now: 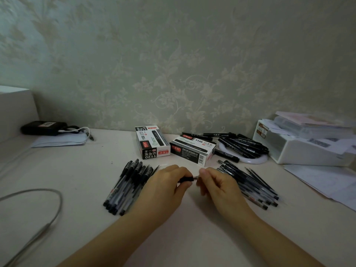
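My left hand [163, 186] grips a black pen [186, 179] by its dark grip section, over the middle of the white table [86, 174]. My right hand [217, 185] pinches the pen's metal tip end between thumb and fingers. The rest of the pen is hidden by my hands. A pile of capped gel pens [128, 185] lies left of my left hand. Another pile of uncapped pens [250, 185] lies right of my right hand.
Two black-and-white marker boxes [152, 143] [193, 150] stand behind my hands. Black markers [242, 144] lie on a white ring at back right. A white box with papers [304, 143] sits far right, a black device with a cable [46, 128] far left, a grey cable [48, 214] at front left.
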{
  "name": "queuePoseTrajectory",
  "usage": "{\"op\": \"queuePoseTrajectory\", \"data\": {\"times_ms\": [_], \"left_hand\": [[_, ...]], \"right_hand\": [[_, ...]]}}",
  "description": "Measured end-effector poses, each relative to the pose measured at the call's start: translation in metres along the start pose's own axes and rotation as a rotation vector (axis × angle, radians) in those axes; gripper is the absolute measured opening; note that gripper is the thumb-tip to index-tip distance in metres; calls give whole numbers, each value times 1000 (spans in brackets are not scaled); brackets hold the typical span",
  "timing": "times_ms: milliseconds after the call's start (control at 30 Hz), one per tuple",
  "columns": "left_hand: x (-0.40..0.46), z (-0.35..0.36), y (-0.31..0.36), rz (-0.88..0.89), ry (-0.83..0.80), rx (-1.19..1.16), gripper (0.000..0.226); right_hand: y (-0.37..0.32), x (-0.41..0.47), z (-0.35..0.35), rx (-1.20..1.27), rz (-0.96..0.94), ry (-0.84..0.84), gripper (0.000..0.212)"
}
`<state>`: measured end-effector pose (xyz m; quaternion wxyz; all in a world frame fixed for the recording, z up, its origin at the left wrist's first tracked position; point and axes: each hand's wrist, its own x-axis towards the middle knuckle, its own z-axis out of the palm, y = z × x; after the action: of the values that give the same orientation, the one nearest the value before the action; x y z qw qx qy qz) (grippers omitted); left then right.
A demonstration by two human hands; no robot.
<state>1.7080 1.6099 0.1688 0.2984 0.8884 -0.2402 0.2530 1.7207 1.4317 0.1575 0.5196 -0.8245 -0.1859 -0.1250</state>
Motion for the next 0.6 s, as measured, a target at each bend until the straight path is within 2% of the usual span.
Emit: {"op": "queuePoseTrajectory", "data": {"times_ms": [67,133,233,300,467,600], "left_hand": [[-1,1,-1,-39,22,19,12],[-1,1,-3,-86,39,13,17],[-1,0,-6,-107,29,21,28],[-2,0,-6,-100,14,24,31],[-3,2,-6,-89,-19,29,30],[-4,2,-7,-83,-48,36,29]], "right_hand": [[2,1,-2,-113,-68,127,25],[6,4,-7,-320,-115,162,11],[13,3,-8,-539,-103,50,28],[16,1,-4,-560,-102,4,30],[14,3,-5,-538,-103,-39,9],[10,2,-6,-419,-102,5,11]]}}
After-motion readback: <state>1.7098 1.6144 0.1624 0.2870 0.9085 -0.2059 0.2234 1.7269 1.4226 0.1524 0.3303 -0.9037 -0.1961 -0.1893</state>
